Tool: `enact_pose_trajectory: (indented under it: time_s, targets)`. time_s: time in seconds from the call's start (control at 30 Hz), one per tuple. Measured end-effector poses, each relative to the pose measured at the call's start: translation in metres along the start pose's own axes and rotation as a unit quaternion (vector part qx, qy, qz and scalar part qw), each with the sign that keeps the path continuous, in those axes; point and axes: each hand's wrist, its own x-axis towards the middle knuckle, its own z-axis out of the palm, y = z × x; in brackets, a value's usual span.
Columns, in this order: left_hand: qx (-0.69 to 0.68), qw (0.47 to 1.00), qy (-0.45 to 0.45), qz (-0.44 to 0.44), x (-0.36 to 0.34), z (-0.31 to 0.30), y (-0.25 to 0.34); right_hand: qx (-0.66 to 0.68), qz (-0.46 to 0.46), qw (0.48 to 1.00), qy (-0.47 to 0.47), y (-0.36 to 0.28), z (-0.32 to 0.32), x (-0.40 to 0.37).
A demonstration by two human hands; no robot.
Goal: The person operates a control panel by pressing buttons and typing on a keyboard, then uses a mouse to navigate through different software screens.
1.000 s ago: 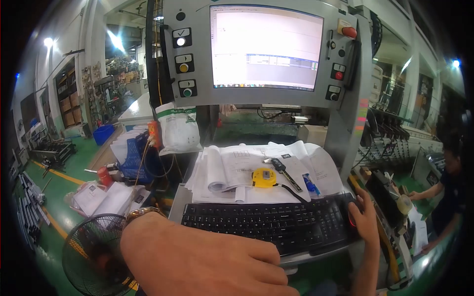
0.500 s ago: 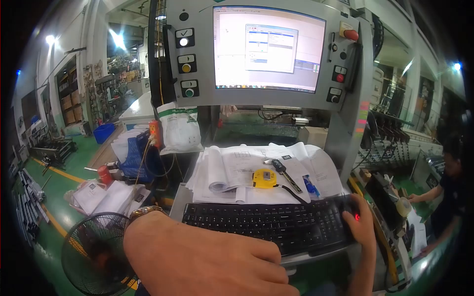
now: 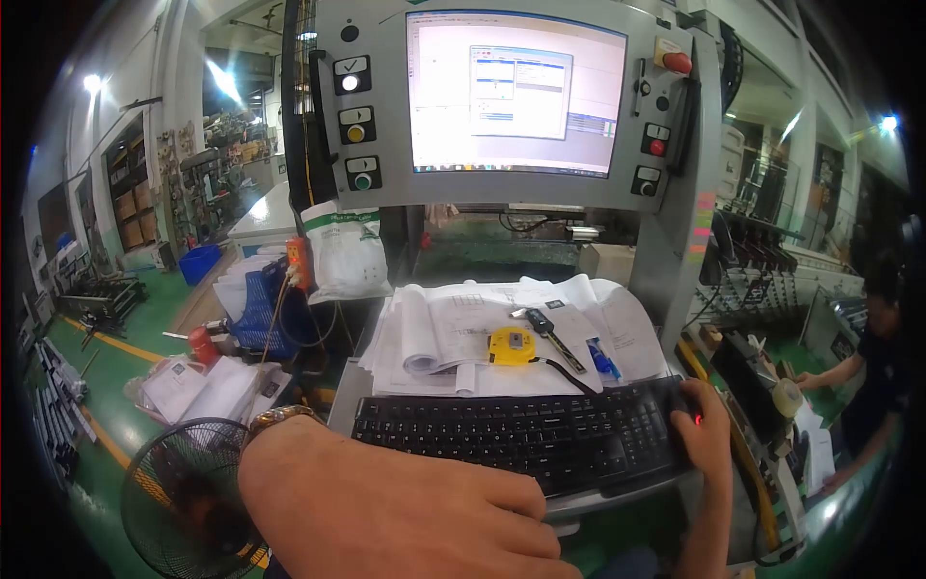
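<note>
My left hand (image 3: 405,497) fills the bottom middle of the view, with a metal band on its wrist. Its fingers curl in below the front edge of the black keyboard (image 3: 521,434), and the inside of the grip is hidden. At the keyboard's right end, my right hand (image 3: 712,425) is wrapped round a dark mouse (image 3: 698,420) that glows red; most of the mouse is covered. Ahead, a lit screen (image 3: 444,106) in a grey control panel displays a dialog window.
Behind the keyboard, drawing sheets (image 3: 444,323) carry a yellow tape measure (image 3: 511,345), a dark long tool (image 3: 555,338) and a blue pen (image 3: 604,359). A white bag (image 3: 347,256) hangs left of them. A black fan (image 3: 188,492) stands lower left. Another person's arm (image 3: 830,376) shows far right.
The whole view has shifted slightly, so the panel and papers sit a little farther left. Both hands keep the same pose, the right still on the mouse.
</note>
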Motion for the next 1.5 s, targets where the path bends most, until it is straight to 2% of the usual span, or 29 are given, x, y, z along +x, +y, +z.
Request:
enact_pose_trajectory:
  time_s: [0.07, 0.13, 0.23, 0.3, 0.37, 0.5, 0.67, 0.87, 1.0, 1.5]
  targets:
    - [-0.033, 0.997, -0.057, -0.027, 0.0, -0.005, 0.001, 0.002, -0.005, 1.0, 0.002, 0.0, 0.001, 0.001]
    - [-0.132, 0.973, -0.157, -0.103, 0.005, -0.029, 0.011, -0.005, -0.011, 1.0, 0.002, 0.002, 0.001, 0.001]
    - [-0.133, 0.97, -0.175, -0.108, 0.004, -0.03, 0.011, -0.012, -0.017, 1.0, 0.003, 0.003, 0.002, 0.001]
    - [-0.054, 0.994, -0.083, -0.051, 0.008, -0.02, 0.008, -0.013, -0.017, 1.0, -0.002, -0.001, 0.001, 0.0]
    - [-0.015, 0.999, -0.041, -0.024, 0.01, -0.017, 0.007, -0.016, -0.02, 1.0, -0.006, -0.002, 0.0, 0.0]
    - [-0.03, 0.999, -0.009, -0.029, 0.006, -0.012, 0.007, -0.019, -0.026, 0.999, -0.007, 0.0, 0.001, 0.001]
    - [-0.014, 0.998, -0.055, -0.029, 0.011, -0.02, 0.009, -0.012, -0.019, 1.0, -0.001, 0.004, 0.003, 0.002]
    - [-0.006, 1.0, 0.0, -0.011, 0.0, -0.003, 0.002, -0.007, -0.025, 1.0, -0.004, 0.006, 0.003, 0.002]
    - [-0.018, 0.999, -0.041, -0.029, 0.008, -0.017, 0.008, -0.013, -0.023, 1.0, -0.01, 0.003, 0.002, 0.002]
    - [-0.029, 0.999, -0.018, -0.026, 0.005, -0.012, 0.006, -0.011, -0.016, 1.0, -0.014, 0.003, 0.002, 0.003]
